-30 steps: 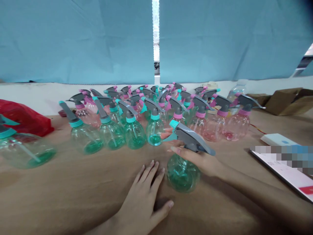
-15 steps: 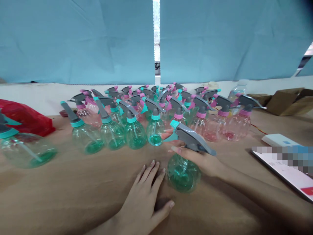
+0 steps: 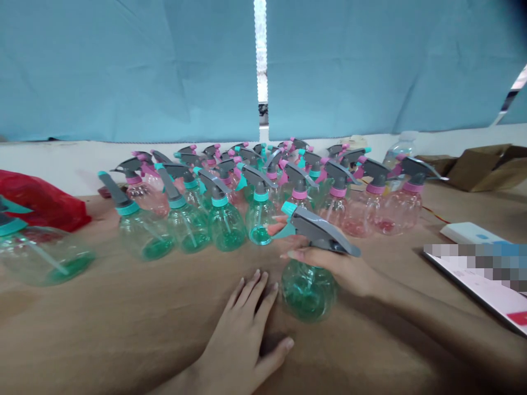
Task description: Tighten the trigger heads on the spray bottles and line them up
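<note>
While the right hand (image 3: 341, 266) is grasping a green spray bottle (image 3: 308, 296) around its neck, the left hand (image 3: 242, 334) is lying palm down just beside it, fingers loosely spread. The bottle is standing on the brown tabletop (image 3: 123, 323), in front of rows of green and pink spray bottles (image 3: 228, 227). Its round, see-through body is showing deeper green near the base; a gray head with a turquoise nozzle is topping it. At right, a screen device (image 3: 473, 291) is displaying writing too small and pixelated to read. A red bag (image 3: 45, 203) and a cardboard box (image 3: 486, 167) are flanking the rows; blue cloth (image 3: 123, 71) is hanging behind.
</note>
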Available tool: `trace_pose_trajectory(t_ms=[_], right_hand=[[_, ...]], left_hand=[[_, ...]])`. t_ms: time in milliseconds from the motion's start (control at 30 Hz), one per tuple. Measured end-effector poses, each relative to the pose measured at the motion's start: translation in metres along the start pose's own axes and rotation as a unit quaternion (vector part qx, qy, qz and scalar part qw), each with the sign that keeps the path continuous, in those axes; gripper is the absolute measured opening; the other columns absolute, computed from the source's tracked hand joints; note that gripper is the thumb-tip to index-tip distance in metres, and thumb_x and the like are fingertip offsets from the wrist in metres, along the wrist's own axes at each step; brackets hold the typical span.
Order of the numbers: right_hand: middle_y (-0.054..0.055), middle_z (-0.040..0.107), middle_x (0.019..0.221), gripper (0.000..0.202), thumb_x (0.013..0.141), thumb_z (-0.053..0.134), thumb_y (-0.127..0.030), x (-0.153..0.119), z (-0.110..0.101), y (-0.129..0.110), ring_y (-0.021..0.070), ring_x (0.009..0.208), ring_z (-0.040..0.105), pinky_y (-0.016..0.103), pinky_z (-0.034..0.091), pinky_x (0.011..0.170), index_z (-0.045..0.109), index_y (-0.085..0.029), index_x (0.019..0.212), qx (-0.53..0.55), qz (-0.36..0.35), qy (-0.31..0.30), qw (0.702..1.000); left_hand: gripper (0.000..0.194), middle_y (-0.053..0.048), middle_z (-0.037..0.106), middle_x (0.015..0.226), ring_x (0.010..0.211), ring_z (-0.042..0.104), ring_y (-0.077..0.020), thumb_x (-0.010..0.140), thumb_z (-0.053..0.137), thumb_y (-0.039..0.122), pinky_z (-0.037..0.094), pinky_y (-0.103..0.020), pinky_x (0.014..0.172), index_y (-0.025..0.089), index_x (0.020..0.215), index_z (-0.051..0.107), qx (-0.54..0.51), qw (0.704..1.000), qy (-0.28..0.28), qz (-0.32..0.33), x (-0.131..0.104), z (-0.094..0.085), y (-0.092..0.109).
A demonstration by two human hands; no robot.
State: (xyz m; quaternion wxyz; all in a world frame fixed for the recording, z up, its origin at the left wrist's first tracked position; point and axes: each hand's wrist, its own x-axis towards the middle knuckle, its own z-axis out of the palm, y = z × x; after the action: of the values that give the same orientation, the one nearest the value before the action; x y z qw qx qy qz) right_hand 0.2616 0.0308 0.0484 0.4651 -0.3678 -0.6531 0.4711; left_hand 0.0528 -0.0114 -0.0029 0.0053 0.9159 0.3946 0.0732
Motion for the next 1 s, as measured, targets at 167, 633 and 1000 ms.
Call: trace_pose_trajectory(t_ms=[167, 633, 1000], right_hand=[[-0.001, 0.066, 0.099, 0.027, 0.075, 0.060, -0.018, 0.003, 0.000, -0.003, 0.0164, 0.079, 0.062, 0.035, 0.047, 0.078, 0.064, -0.028, 0.099, 0.016, -0.035, -0.007, 0.999], [-0.005, 0.057, 0.073, 0.014, 0.069, 0.055, -0.013, -0.001, 0.000, -0.009, 0.0131, 0.064, 0.051, 0.025, 0.038, 0.056, 0.058, -0.026, 0.074, -0.009, -0.046, 0.061, 0.997], [0.000, 0.062, 0.107, 0.034, 0.073, 0.059, -0.019, 0.004, 0.000, -0.005, 0.0196, 0.093, 0.060, 0.037, 0.045, 0.085, 0.058, -0.028, 0.106, 0.039, -0.044, 0.025, 0.998]], left_hand=[[0.065, -0.014, 0.029, 0.145, 0.132, 0.028, -0.0314, 0.087, 0.049, 0.048, 0.033, -0.050, 0.101, 0.011, 0.138, 0.034, 0.002, 1.000, 0.000, 0.003, -0.001, 0.000, -0.001], [0.064, -0.014, 0.029, 0.145, 0.132, 0.028, -0.0315, 0.088, 0.048, 0.048, 0.032, -0.050, 0.102, 0.012, 0.139, 0.033, -0.009, 1.000, 0.007, 0.006, -0.001, 0.000, -0.001], [0.062, -0.015, 0.029, 0.145, 0.131, 0.028, -0.0314, 0.088, 0.048, 0.048, 0.033, -0.051, 0.101, 0.011, 0.137, 0.037, 0.000, 1.000, -0.004, 0.002, 0.000, -0.003, 0.001]])
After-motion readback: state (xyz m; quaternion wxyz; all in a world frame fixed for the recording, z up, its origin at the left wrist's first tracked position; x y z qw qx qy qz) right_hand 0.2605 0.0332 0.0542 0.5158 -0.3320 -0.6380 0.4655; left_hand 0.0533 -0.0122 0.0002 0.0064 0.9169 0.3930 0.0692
